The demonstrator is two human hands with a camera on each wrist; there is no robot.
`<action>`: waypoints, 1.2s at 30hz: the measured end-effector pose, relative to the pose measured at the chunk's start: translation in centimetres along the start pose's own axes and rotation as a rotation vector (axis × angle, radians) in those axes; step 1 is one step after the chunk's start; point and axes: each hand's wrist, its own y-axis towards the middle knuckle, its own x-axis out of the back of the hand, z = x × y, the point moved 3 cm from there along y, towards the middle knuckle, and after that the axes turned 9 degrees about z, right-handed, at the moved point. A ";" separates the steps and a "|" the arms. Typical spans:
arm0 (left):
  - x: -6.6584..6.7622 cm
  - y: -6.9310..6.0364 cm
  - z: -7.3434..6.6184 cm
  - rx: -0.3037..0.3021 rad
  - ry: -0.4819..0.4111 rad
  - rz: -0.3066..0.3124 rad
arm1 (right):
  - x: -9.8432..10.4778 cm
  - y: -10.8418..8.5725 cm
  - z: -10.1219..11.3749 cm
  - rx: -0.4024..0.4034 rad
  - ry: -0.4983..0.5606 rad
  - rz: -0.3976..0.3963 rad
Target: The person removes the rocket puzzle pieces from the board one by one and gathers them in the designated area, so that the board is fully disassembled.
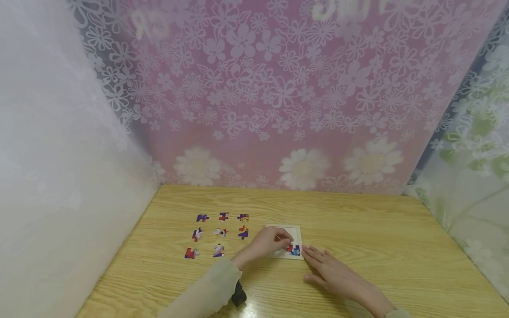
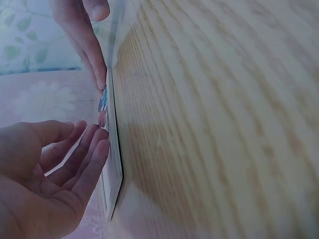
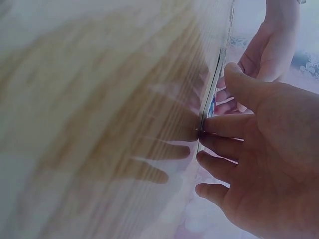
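Note:
A pale puzzle tray (image 1: 294,230) lies flat on the table. In its near right corner sits a blue and red jigsaw part (image 1: 294,250); whether it is one piece or two I cannot tell. My left hand (image 1: 267,240) reaches over the tray, its bent fingers touching down by the red part. In the left wrist view, the left hand (image 2: 55,174) has loosely bent fingers, with nothing visible gripped. My right hand (image 1: 336,274) lies at the tray's right side. The right wrist view has the right hand's (image 3: 269,149) fingers spread and fairly straight, fingertips against the tray edge.
Left of the tray, several loose jigsaw pieces lie spaced in rows, among them a red one (image 1: 191,253) and an orange and purple one (image 1: 243,232). A black wrist device (image 1: 238,295) is on the left wrist. Flowered cloth (image 1: 254,110) hangs behind the wooden table (image 1: 350,221).

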 end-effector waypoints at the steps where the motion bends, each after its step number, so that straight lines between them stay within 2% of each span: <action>1: 0.0 0.0 -0.1 0.003 -0.003 -0.002 | 0.0 0.0 0.0 -0.002 0.001 0.003; 8: -0.4 0.4 -0.3 -0.005 -0.037 -0.022 | 0.0 0.0 0.1 -0.005 0.008 0.008; 15: -0.6 0.5 -0.4 -0.014 -0.081 -0.032 | -0.1 -0.1 0.1 0.012 -0.013 -0.032; 24: -0.6 0.5 0.3 0.028 -0.073 -0.048 | -0.1 -0.1 0.2 -0.014 0.021 -0.005; 28: -0.6 0.5 0.4 0.027 -0.061 -0.062 | -0.2 0.0 0.1 -0.032 0.042 0.015; 36: -0.3 0.7 0.9 0.008 -0.068 -0.086 | -0.3 0.0 0.0 -0.027 0.034 0.004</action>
